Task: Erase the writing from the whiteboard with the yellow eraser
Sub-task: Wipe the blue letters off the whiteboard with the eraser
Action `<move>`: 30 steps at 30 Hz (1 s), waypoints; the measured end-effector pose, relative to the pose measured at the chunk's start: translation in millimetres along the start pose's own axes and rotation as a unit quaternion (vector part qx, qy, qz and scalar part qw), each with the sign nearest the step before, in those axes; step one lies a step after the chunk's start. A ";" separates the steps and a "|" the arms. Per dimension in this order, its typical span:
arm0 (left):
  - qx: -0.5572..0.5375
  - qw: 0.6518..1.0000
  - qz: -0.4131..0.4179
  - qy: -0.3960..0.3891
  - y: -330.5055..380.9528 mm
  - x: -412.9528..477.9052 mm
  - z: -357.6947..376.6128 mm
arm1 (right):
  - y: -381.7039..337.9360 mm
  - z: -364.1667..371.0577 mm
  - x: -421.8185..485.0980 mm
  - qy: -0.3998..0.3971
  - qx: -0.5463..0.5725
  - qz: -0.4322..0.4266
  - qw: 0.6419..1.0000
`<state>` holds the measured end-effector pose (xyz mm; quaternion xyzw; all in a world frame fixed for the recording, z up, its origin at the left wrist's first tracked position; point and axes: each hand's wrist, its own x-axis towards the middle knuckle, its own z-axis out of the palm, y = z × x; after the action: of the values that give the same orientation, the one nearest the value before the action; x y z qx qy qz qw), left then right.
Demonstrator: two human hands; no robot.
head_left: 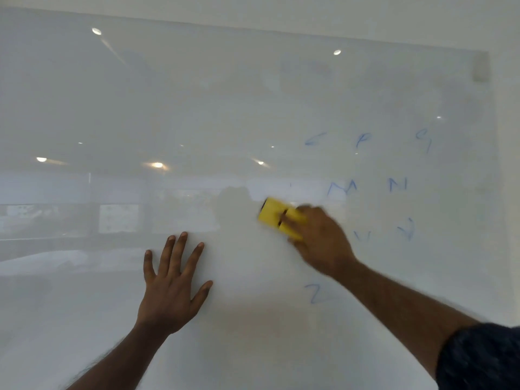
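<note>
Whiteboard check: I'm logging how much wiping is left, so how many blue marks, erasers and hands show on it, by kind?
Blue marks remaining: 8, from the top-row mark to the Z
Yellow eraser: 1, gripped in the right hand
Hands: 2, with the left hand spread flat on the whiteboard
Total: 11

eraser [274,218]: bright yellow, with a thin black line across it and a black end
whiteboard [197,108]: shiny pale grey-white, with little bright spots of light on it
letters [342,187]: light blue, a bit faded
sleeve [484,358]: very dark blue, with a faint speckled pattern
</note>
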<state>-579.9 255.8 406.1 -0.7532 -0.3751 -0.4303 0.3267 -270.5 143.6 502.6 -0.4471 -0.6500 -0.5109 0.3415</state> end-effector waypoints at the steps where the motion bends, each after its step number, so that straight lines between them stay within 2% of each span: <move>1: 0.002 1.000 0.006 0.004 -1.0 3.5 -1.4 | -2.5 0.5 -5.6 -0.038 -0.001 -0.054 0.998; 3: 0.010 1.000 0.022 0.007 -3.9 11.4 -4.2 | 9.7 -6.6 -0.8 -0.059 -0.011 -0.082 0.995; 4: 0.013 0.999 0.028 0.012 -5.2 16.6 -6.5 | 19.8 -11.5 7.7 -0.036 -0.020 -0.053 0.998; 7: 0.014 0.999 0.028 0.023 -3.7 38.8 -13.9 | 51.0 -27.7 34.2 0.036 -0.034 0.164 0.985; 8: 0.011 0.999 0.022 0.024 -2.0 47.7 -16.6 | 52.9 -28.6 36.9 0.048 -0.028 0.213 0.975; 9: 0.009 1.000 0.017 0.024 -0.8 56.0 -19.2 | 48.4 -25.6 35.7 0.056 -0.021 0.217 0.974; 10: 0.008 1.000 0.014 0.022 1.4 63.5 -21.2 | 40.1 -20.4 29.5 0.058 -0.012 0.186 0.981; 13: 0.004 1.000 0.009 0.026 5.8 76.9 -24.1 | 12.3 0.6 -1.6 0.001 -0.007 -0.031 0.999; 15: 0.005 1.000 0.011 0.029 5.8 80.1 -24.5 | 15.5 -1.4 -2.2 -0.040 -0.010 -0.097 0.994; 17: 0.013 0.999 0.015 0.031 4.2 82.8 -24.8 | 34.6 -11.6 18.4 -0.010 -0.012 -0.061 0.998; 20: 0.022 0.999 0.027 0.032 2.7 86.6 -26.2 | 68.3 -31.2 55.3 0.046 -0.029 0.122 0.991; 22: 0.023 0.999 0.031 0.036 3.4 91.1 -28.2 | 73.5 -33.8 66.4 0.056 -0.033 0.185 0.981; 24: 0.019 0.999 0.032 0.039 7.6 99.7 -31.0 | 62.3 -27.4 60.9 0.046 -0.037 0.142 0.988; 26: 0.012 0.999 0.031 0.042 15.7 111.8 -34.3 | 49.8 -18.8 46.7 0.010 -0.016 0.020 1.000; 28: 0.012 0.999 0.032 0.041 26.9 126.5 -37.6 | 52.1 -17.0 41.9 -0.031 -0.011 -0.074 0.997; 30: 0.017 0.998 0.035 0.039 37.4 140.6 -38.6 | 68.4 -23.8 54.9 -0.024 -0.032 -0.079 0.996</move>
<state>-514.8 245.3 541.4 -0.7426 -0.3433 -0.4413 0.3688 -227.3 138.6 582.5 -0.4176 -0.6746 -0.5456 0.2699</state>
